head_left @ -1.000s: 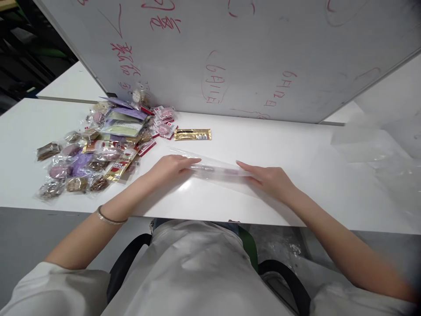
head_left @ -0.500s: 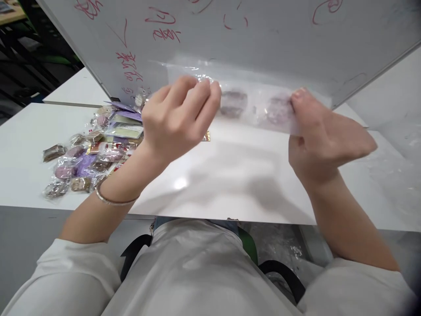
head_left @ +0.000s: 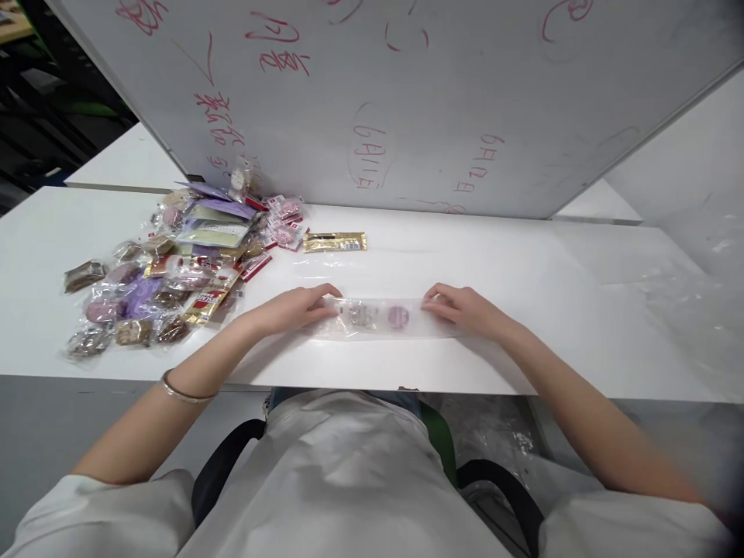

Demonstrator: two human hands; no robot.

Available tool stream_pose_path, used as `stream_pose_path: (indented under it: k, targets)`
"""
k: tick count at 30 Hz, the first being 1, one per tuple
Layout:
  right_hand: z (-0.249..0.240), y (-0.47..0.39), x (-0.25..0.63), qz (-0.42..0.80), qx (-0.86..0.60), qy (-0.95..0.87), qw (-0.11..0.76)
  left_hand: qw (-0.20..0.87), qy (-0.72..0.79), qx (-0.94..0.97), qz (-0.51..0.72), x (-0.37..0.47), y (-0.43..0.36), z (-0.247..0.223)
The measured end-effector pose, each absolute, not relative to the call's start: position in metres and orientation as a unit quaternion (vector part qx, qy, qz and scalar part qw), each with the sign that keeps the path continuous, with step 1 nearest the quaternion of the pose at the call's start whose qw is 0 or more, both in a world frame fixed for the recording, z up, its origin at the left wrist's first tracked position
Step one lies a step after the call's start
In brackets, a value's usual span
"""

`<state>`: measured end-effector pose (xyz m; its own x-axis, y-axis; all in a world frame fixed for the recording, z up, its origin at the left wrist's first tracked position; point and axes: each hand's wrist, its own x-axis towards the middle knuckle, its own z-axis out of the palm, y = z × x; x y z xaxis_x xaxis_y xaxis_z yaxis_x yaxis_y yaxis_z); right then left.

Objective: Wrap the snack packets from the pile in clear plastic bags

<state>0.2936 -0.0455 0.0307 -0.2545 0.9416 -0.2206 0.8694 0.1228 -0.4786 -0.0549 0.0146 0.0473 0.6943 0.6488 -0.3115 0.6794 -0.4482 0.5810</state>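
Note:
A long clear plastic bag (head_left: 380, 329) lies crosswise near the table's front edge. Through its film I see a round purple-pink piece (head_left: 398, 317) and a small clear-wrapped item (head_left: 361, 314), whose kind I cannot make out. My left hand (head_left: 299, 308) pinches the bag's left end between thumb and fingers. The right end is gripped the same way by my right hand (head_left: 466, 310). Just beyond the bag, a gold stick packet (head_left: 335, 242) rests on the table.
To the left spreads a pile of wrapped snacks (head_left: 133, 332), with purple packets and red-and-gold sachets (head_left: 212, 297). A whiteboard (head_left: 430, 101) with red writing stands along the back of the white table (head_left: 523, 256). Clear plastic sheeting (head_left: 686, 310) covers the right side.
Both hands have come down and toward me with the bag, from raised in front of the whiteboard to the tabletop. The bag now lies flatter, and the gold packet is uncovered.

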Motion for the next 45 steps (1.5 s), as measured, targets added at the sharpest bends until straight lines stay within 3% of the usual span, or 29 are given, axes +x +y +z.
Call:
stream_pose_path:
  k: [3,6,10,16,19,21,26,31,34,37,41,45]
  targets:
    - [0.024,-0.041,0.286,0.132,-0.625,-0.762,0.103,0.194,0.409,0.891,0.031,-0.054,0.01,0.04]
    - [0.014,-0.053,0.283,0.059,-0.497,-0.852,0.158,0.108,0.313,0.941,0.067,-0.058,-0.002,0.032]
    - [0.011,-0.072,0.29,0.137,-0.403,-0.892,0.151,0.135,0.265,0.954,0.044,-0.066,-0.013,0.032]
    - [0.016,-0.059,0.287,0.234,-0.596,-0.756,0.138,0.27,0.405,0.872,0.048,-0.065,0.001,0.037]
    - [0.014,-0.05,0.279,0.117,-0.64,-0.743,0.159,0.167,0.421,0.886,0.1,-0.062,0.005,0.026]
    - [0.011,-0.053,0.277,0.043,-0.574,-0.797,0.182,0.105,0.36,0.917,0.138,-0.063,0.001,0.019]
    - [0.011,-0.074,0.285,0.112,-0.413,-0.887,0.173,0.13,0.261,0.949,0.117,-0.074,-0.011,0.019]
    - [0.015,-0.063,0.281,0.146,-0.579,-0.788,0.147,0.21,0.404,0.887,0.076,-0.07,0.005,0.032]
    - [0.009,-0.046,0.276,0.073,-0.644,-0.744,0.163,0.125,0.444,0.882,0.102,-0.059,0.014,0.028]
    - [0.003,-0.04,0.279,-0.017,-0.584,-0.788,0.193,0.033,0.374,0.916,0.145,-0.055,0.011,0.018]
    - [0.003,-0.055,0.291,0.082,-0.456,-0.87,0.168,0.057,0.269,0.955,0.112,-0.061,0.002,0.013]
    - [0.011,-0.062,0.298,0.138,-0.523,-0.821,0.183,0.071,0.319,0.939,0.106,-0.065,0.008,0.02]
